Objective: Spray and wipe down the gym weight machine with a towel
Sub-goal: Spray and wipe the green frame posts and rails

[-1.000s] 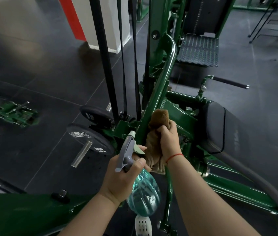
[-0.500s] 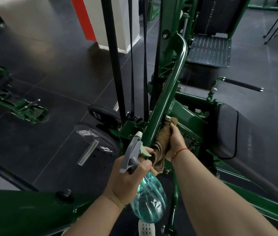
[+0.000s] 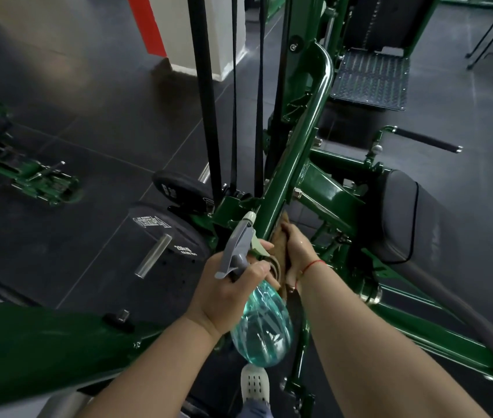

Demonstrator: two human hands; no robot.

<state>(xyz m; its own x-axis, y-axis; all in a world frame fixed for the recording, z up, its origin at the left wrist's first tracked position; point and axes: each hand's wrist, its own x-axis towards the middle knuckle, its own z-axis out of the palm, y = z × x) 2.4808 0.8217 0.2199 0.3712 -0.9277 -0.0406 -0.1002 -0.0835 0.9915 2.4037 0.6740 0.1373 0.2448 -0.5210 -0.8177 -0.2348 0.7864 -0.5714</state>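
Note:
The green weight machine fills the middle of the view, with a slanted green bar [image 3: 296, 155] running from upper right down toward my hands. My right hand [image 3: 298, 251] grips a brown towel [image 3: 278, 260] wrapped against the lower end of that bar; most of the towel is hidden behind the hand and the bottle's trigger. My left hand [image 3: 230, 291] holds a spray bottle [image 3: 261, 324] by its neck. The bottle has a clear teal body and a grey trigger head whose nozzle points up at the bar.
Black weight plates [image 3: 166, 233] with a chrome peg hang on the machine's left. A black padded seat [image 3: 414, 218] and a black handle [image 3: 426, 140] lie on the right, a ribbed foot plate [image 3: 372, 79] beyond. Black belts [image 3: 206, 95] rise upward. My white shoe [image 3: 254, 384] shows below.
My right hand has slid the towel down the slanted bar toward me, from higher on the bar to its lower end. The left hand keeps holding the spray bottle.

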